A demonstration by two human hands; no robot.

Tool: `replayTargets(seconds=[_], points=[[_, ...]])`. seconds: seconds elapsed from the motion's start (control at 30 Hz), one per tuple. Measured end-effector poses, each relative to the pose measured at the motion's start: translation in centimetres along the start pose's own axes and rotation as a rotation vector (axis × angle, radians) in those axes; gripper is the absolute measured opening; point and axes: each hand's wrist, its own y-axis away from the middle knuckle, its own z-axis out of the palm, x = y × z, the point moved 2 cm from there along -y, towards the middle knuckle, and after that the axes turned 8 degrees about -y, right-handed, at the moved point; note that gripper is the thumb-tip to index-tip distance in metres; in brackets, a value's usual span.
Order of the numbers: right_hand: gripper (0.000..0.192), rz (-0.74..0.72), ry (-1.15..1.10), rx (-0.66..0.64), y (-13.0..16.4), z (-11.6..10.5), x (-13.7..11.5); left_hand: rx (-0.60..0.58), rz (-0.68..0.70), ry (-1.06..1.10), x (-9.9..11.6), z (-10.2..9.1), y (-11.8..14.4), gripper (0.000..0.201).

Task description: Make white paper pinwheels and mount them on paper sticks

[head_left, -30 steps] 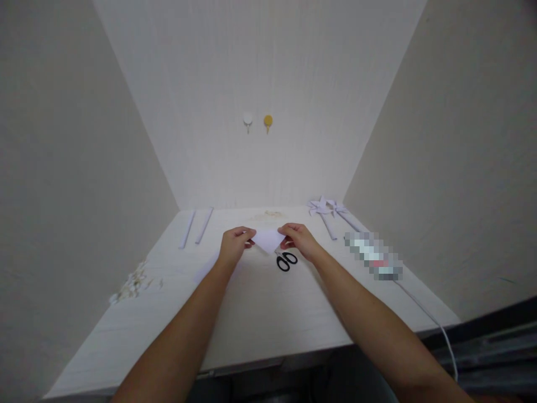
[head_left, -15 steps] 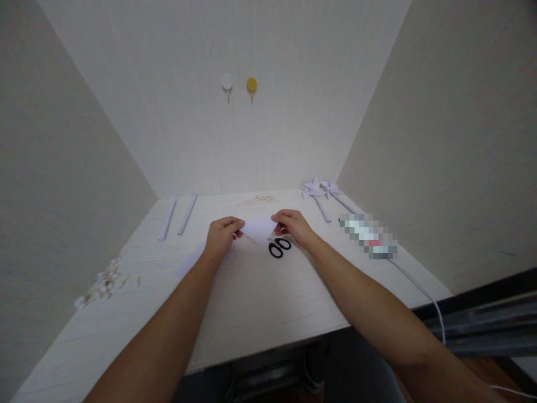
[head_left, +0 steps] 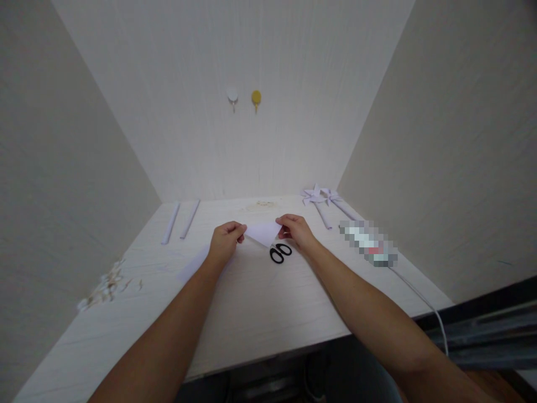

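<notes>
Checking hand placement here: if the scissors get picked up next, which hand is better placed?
Probably the right hand: the scissors lie just below it, while the left hand is farther off across the folded paper that both hands pinch.

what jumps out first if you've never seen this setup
Two bare hands, the left hand and right hand, pinch a folded white paper triangle above mid-table. Black scissors lie just below it, and paper pinwheels rest at the far right corner.
</notes>
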Motion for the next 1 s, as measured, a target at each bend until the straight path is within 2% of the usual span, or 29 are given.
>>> replayTargets(seconds=[0.37,0.57,0.87,1.0], points=[[0.036,-0.002,-0.011,0.024,0.1,0.0,-0.2,0.037,0.047,-0.08,0.1,0.1,0.1,0.026],[0.036,-0.006,0.022,0.015,-0.3,-0.2,0.1,0.007,0.134,-0.173,0.7,0.2,0.7,0.041],[0.025,-0.135,0.069,-0.121,0.4,0.6,-0.1,-0.058,0.137,-0.208,0.7,0.7,1.0,0.025],[0.039,-0.217,0.069,-0.181,1.1,1.2,-0.7,-0.126,0.121,-0.193,1.0,0.9,1.3,0.026]])
